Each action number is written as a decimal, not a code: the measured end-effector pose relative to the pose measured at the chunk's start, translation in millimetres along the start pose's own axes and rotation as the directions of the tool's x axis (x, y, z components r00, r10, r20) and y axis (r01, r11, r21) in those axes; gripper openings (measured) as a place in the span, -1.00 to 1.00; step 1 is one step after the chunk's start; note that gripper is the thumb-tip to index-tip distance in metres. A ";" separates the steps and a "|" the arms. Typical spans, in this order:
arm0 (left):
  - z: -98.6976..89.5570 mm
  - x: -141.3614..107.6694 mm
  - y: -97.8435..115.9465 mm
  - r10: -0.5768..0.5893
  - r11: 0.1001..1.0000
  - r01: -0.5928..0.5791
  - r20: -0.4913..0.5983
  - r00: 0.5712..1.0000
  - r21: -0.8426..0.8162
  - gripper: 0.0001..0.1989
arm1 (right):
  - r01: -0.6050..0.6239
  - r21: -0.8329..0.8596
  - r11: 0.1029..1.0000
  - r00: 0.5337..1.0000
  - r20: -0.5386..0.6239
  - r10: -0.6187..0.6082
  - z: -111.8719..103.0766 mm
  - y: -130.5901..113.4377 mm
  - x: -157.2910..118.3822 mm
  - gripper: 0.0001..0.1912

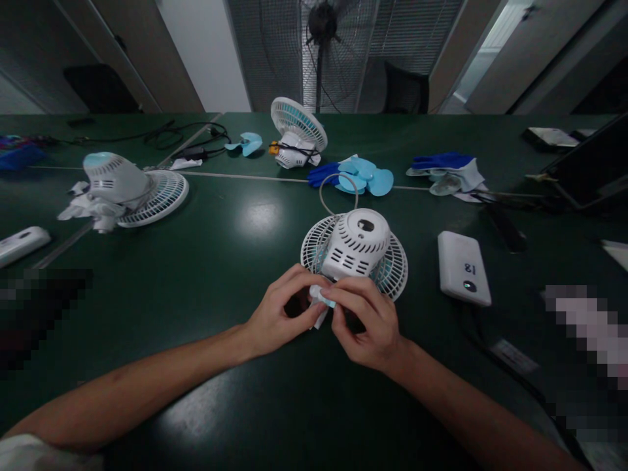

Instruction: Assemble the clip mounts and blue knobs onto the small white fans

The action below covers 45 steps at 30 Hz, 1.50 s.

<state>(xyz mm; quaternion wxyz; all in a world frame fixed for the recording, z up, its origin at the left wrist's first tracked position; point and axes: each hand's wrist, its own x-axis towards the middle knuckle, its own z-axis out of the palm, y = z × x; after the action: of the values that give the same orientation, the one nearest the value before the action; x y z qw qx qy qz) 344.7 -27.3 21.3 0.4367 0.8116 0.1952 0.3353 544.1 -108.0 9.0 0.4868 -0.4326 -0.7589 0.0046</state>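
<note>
Table green, glossy; standing fan behind; left fingers, right fingers pinched on white-blue piece

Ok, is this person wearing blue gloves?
No, the left hand and right hand are bare; the blue gloves lie on the green table.

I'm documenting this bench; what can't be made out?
Head view:
- small white part: full shape, covered by the grip of left hand and right hand
- nearest fan: front, hidden by its motor housing
- blue glove: partly covered by light-blue fan blade
- blue box: cut off by left edge
</note>
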 end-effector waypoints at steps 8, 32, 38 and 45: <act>-0.5 -0.6 -0.2 -0.002 1.000 0.002 0.012 1.000 -0.005 -0.72 | 0.001 -0.044 0.999 1.000 -0.029 -0.002 2.2 -1.0 4.0 -0.57; -0.4 -1.0 0.0 -0.022 1.000 0.022 0.002 1.000 -0.019 -0.73 | 0.023 0.009 1.000 0.999 -0.029 -0.023 0.2 -2.4 1.1 -0.60; 0.7 -0.8 0.3 0.004 1.000 -0.004 -0.007 1.000 0.003 -0.73 | 0.090 0.026 0.996 0.996 -0.018 -0.090 0.1 -1.7 -0.4 -0.43; 0.5 0.1 0.0 0.011 1.000 -0.011 -0.008 1.000 0.008 -0.72 | 0.062 0.038 0.997 0.998 -0.004 -0.062 0.1 -0.5 2.3 -0.46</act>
<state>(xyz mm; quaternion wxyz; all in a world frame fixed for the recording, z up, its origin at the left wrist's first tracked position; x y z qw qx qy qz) 345.1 -27.5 21.1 0.4309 0.8129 0.1940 0.3404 543.4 -106.7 10.8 0.4960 -0.3996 -0.7709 0.0035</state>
